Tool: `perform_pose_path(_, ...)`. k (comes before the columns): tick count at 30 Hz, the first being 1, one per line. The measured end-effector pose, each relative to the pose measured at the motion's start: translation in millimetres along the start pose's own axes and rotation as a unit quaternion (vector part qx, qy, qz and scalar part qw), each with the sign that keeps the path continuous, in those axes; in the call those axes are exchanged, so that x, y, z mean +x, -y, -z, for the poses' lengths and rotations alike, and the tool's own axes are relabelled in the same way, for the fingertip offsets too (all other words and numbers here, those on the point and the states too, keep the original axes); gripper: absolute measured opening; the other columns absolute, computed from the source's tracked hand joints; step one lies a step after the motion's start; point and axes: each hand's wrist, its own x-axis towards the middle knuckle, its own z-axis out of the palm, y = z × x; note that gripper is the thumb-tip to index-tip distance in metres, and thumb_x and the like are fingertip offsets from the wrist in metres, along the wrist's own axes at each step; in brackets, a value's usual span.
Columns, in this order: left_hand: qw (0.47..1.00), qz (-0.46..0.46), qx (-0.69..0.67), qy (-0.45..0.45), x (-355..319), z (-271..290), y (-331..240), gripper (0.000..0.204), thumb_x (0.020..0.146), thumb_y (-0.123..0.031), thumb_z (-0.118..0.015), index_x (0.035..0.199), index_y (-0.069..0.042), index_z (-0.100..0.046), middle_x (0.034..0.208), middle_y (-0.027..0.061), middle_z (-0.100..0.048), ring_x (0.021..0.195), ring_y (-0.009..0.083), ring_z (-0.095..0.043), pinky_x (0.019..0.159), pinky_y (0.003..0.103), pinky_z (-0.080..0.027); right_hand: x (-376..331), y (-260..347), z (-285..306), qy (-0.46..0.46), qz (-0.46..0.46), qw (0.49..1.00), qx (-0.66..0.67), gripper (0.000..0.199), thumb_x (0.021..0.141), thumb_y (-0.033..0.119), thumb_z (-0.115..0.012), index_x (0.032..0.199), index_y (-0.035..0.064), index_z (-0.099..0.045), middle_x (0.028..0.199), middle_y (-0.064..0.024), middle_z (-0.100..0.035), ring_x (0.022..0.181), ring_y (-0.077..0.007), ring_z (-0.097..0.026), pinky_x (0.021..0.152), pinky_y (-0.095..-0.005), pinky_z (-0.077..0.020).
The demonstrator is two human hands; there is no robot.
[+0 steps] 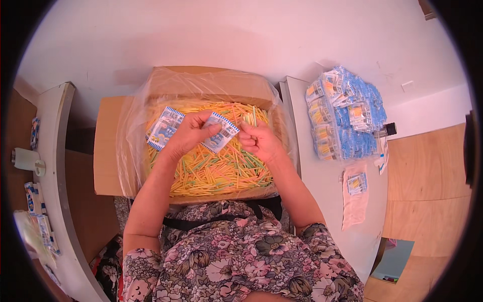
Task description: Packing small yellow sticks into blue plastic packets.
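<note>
Over an open cardboard box (111, 146) lined with clear plastic, both my hands are raised. Inside lie a great many thin pastel sticks (211, 173), yellow, pink, orange and green. My left hand (191, 135) is closed on a small blue-and-white printed packet (219, 135), pinched between thumb and fingers. Another such packet (165, 130) shows on the far side of that hand's wrist; whether the hand also holds it I cannot tell. Close to the first packet's right edge, my right hand (260, 141) is closed on a few short sticks (250, 119), their ends pointing up.
On the white table (322, 201) at right stands a large clear bag (347, 116) of filled packets. Nearer me, a packet (357, 183) lies on a pink cloth (354, 209). A light-coloured mug (26, 160) and more packets (46, 232) are on the left surface.
</note>
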Motion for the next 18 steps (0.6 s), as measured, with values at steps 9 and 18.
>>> perform_pose_path(9,0.998,-0.004,-0.061,0.006,-6.1,-15.1,-14.2,0.026,0.087,-0.011,-0.062,0.113,-0.007,-0.064,0.093,-0.0022,-0.066,0.084,0.0058,-0.059,0.077,0.024,-0.048,-16.0,-19.3,-11.5,-0.025,0.057,0.947,-0.314,0.018,0.088,0.019,-0.060,0.098,0.0044,-0.055,0.066,0.0028,-0.050,0.051,-0.0057,-0.042,0.045,-0.0235,-0.0337)
perform_pose_path(18,0.983,-0.069,-0.148,-0.082,2.1,21.4,4.7,0.029,0.088,-0.016,-0.062,0.113,-0.002,-0.063,0.099,0.0036,-0.068,0.086,0.0101,-0.063,0.080,0.027,-0.050,-2.7,1.1,11.4,-0.247,0.201,0.685,-0.655,0.015,0.083,0.017,-0.061,0.089,0.0032,-0.064,0.069,-0.0141,-0.063,0.069,-0.0258,-0.065,0.061,-0.0384,-0.0476)
